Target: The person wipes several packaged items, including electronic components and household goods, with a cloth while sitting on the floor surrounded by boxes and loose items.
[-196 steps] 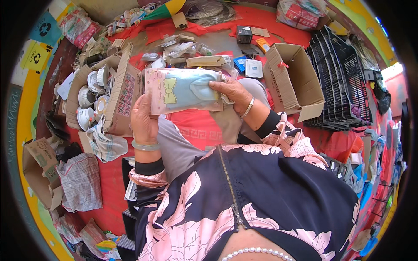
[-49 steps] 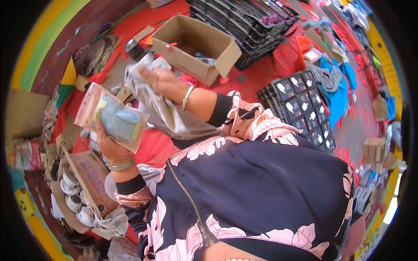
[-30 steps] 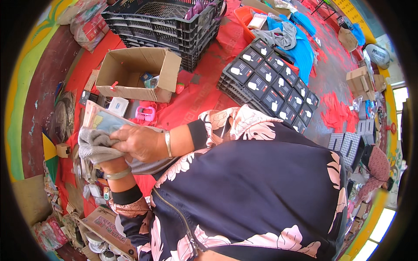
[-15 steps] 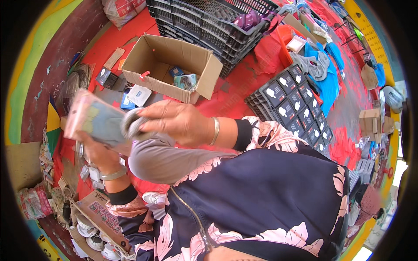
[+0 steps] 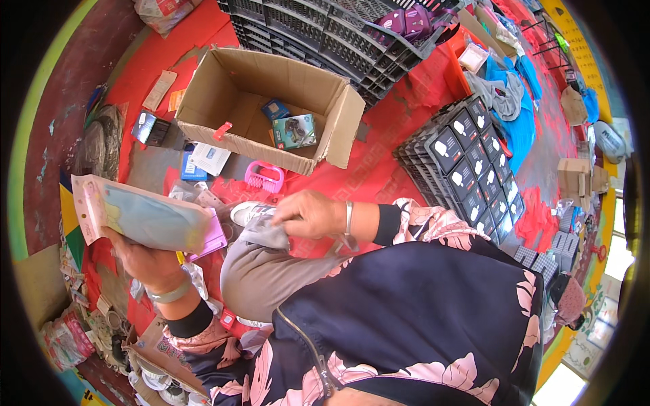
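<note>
Fingers of our left hand [image 5: 154, 269] grip the lower edge of a flat pack [image 5: 156, 220], held up at our left. Its long axis slopes from upper left to lower right; the pink card end points left, the pale blue end right. Print on the pink end: too small for us to read. Past it we note a small black box [image 5: 150, 128] bearing a white picture, then a blue box [image 5: 194, 167]. A purple piece [image 5: 212, 237] is partly covered by the pack's right end. White shoe [image 5: 249, 212] and bent grey knee [image 5: 257, 277] come between our hands. An open carton [image 5: 237, 145] contains a green picture box [image 5: 295, 131]; a pink handled thing [image 5: 264, 177] lies just in front. Right hand [image 5: 310, 214], blurred: fingers curled closed on a grey cloth [image 5: 267, 237]. Farther right, black boxes [image 5: 477, 166] with white pictures stand in rows in a dark crate [image 5: 414, 159].
</note>
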